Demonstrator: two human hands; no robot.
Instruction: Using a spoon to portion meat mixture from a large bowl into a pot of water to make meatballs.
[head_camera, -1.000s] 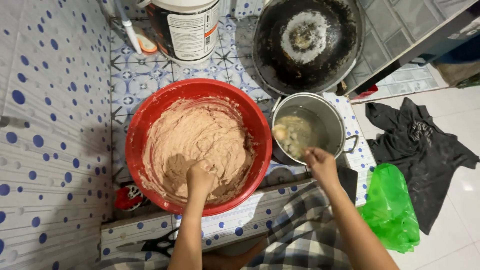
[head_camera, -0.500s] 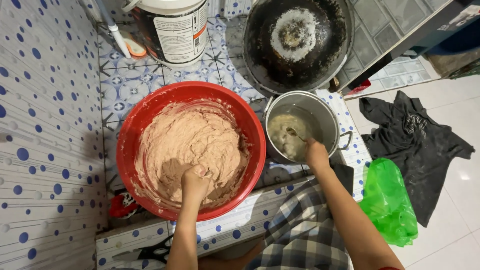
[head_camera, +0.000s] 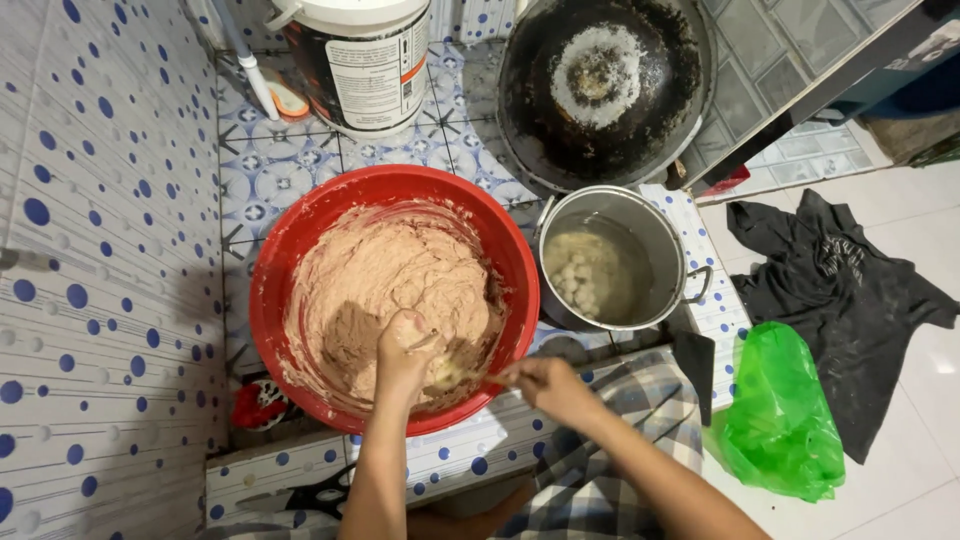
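Observation:
A large red bowl (head_camera: 285, 260) on the tiled floor holds a thick pinkish-brown paste (head_camera: 385, 275). My left hand (head_camera: 405, 350) is clenched in the paste at the bowl's near side, with a lump squeezed out at its top. My right hand (head_camera: 548, 385) is over the bowl's near right rim. It grips a spoon (head_camera: 470, 378) whose tip touches the lump by my left hand. To the right of the bowl stands a steel pot (head_camera: 665, 240) of cloudy water with several pale balls (head_camera: 580, 275) floating in it.
A blackened wok (head_camera: 600, 130) lies behind the pot and a white bucket (head_camera: 355, 60) behind the bowl. A dotted tile wall runs along the left. On the white floor to the right lie a dark cloth (head_camera: 850, 300) and a green plastic bag (head_camera: 780, 420).
My right hand has come back from over the steel pot to the red bowl's near rim, beside my left hand. The left hand stayed in the paste.

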